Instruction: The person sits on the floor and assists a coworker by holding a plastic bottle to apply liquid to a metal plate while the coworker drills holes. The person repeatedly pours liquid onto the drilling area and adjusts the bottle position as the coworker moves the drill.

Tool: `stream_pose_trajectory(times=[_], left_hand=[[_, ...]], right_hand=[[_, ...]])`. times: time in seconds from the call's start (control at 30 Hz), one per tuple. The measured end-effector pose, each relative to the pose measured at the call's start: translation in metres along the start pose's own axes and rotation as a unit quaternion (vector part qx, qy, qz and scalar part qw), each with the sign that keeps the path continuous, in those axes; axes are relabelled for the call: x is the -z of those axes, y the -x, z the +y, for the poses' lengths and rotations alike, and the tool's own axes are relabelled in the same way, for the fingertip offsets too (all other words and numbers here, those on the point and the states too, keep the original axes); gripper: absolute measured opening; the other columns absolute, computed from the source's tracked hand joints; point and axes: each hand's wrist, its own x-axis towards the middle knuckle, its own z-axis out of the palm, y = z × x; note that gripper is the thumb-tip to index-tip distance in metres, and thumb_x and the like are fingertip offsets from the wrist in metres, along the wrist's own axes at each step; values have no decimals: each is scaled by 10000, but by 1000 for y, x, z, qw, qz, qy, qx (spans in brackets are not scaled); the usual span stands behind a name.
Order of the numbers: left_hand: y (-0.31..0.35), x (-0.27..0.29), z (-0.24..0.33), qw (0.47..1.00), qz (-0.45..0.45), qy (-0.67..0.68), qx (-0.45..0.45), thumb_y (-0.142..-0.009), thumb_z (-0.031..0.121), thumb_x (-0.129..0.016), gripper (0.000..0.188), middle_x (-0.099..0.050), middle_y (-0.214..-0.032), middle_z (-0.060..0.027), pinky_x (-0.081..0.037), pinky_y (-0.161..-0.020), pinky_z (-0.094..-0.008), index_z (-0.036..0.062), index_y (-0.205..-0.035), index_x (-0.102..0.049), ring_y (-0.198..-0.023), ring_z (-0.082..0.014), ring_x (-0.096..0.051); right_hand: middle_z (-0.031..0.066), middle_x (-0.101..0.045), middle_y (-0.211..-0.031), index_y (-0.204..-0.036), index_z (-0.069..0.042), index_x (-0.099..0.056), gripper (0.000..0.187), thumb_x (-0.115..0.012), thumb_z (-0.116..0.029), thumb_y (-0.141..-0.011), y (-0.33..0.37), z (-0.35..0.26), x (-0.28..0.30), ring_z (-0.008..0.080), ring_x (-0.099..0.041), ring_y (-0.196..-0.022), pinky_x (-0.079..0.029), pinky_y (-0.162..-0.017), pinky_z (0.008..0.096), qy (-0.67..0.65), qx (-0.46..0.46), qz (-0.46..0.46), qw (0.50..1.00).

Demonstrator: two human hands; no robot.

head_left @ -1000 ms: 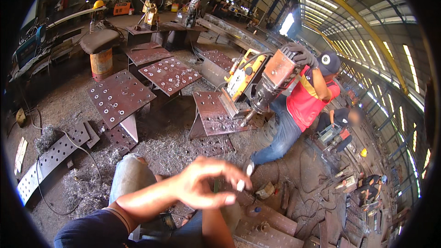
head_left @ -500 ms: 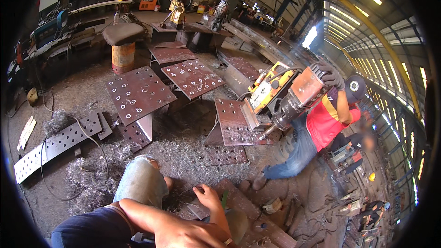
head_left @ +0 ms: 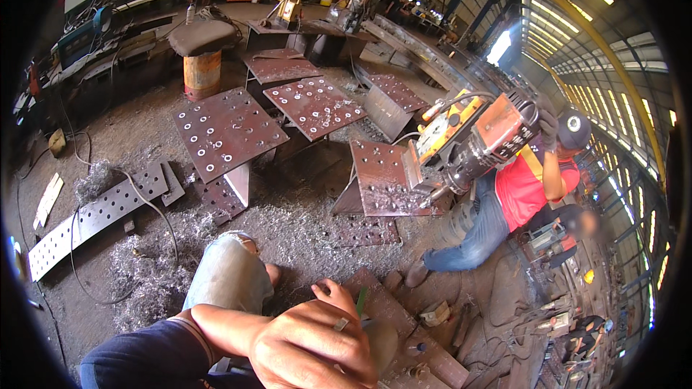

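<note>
My left hand [head_left: 313, 342] reaches across the bottom middle, its fingers curled and a ring on one of them. Whatever those fingers close around, if anything, is hidden. Just beyond it my right hand [head_left: 336, 297] shows only in part, with thumb and fingertip loosely apart and no object visible in it. My bent knee in worn jeans [head_left: 229, 274] is beside them. Across from me, a person in a red shirt [head_left: 530, 191] has a gloved hand on a yellow and orange magnetic drill [head_left: 472, 140]. The drill leans over a brown steel plate [head_left: 378, 173] strewn with metal shavings.
More drilled plates [head_left: 231, 133] stand in the middle. Curly swarf [head_left: 148, 274] covers the floor around a long perforated strip [head_left: 101, 220] and a loose cable [head_left: 148, 220]. A padded drum stool [head_left: 202, 75] stands behind. Steel offcuts [head_left: 440, 360] lie at lower right.
My left hand has come up and forward, now covering more of my right hand. The view has shifted slightly. The person's drill remains over the same plate.
</note>
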Motion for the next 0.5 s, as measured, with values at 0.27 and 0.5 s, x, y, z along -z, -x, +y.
stream_pose_trajectory(times=[0.27,0.5], left_hand=[[7,-7,-7,998,42,-23,-42,-858,112,-787,123,-636,-971,-21,-504,-702,-313,102,-980,-783,-735,-116,-587],[26,-32,-50,968,176,32,-175,-861,81,-771,58,-639,-980,-28,-502,-691,-300,133,-886,-771,-745,-100,-588]], right_hand=[[231,-699,-1163,-1235,-54,-666,573,-653,-532,-920,-3,8,-8,412,-659,-1103,-518,-937,460,-7,-2,-3,1000],[207,-716,-1128,-1227,-63,-673,553,-655,-524,-921,-3,8,-7,398,-672,-1072,-526,-915,455,-20,-1,-3,1000]])
